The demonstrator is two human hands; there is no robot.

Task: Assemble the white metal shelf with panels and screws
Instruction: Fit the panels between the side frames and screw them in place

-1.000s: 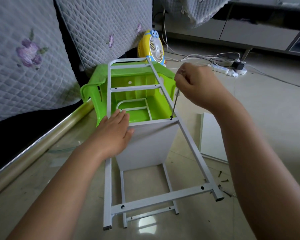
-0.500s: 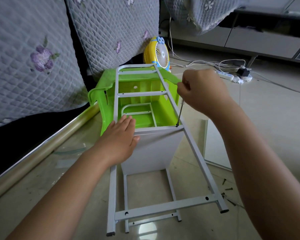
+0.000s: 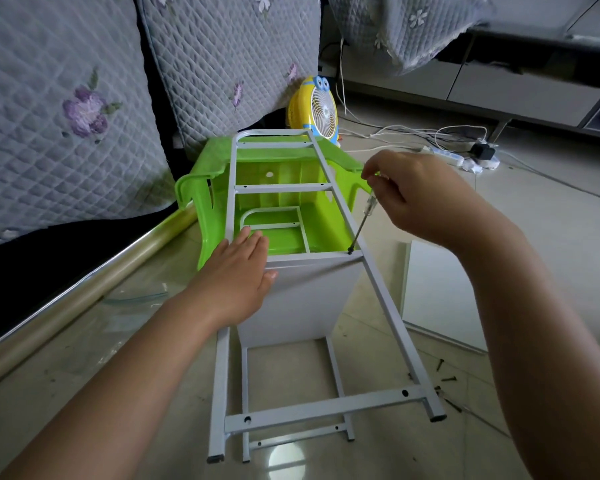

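The white metal shelf frame point(image 3: 388, 313) lies on its side on the floor, its top end leaning on a green plastic stool point(image 3: 201, 199). A white panel point(image 3: 302, 299) stands between the two side frames. My left hand point(image 3: 236, 271) rests flat on the panel's upper left corner, fingers straight. My right hand point(image 3: 409, 192) grips the handle of a screwdriver point(image 3: 361, 226), whose tip sits on a dark screw point(image 3: 350, 251) at the panel's right corner by the frame rail.
A second white panel point(image 3: 440, 299) lies on the floor to the right, with several loose dark screws point(image 3: 445, 375) near it. A yellow fan point(image 3: 317, 112), a power strip point(image 3: 454, 159) with cables, quilted cushions point(image 3: 66, 109) and a gold sofa rail point(image 3: 84, 289) surround the area.
The view has shifted a little, so everything sits lower in the frame. My right hand's fingers have turned on the screwdriver handle. My left hand stays on the panel.
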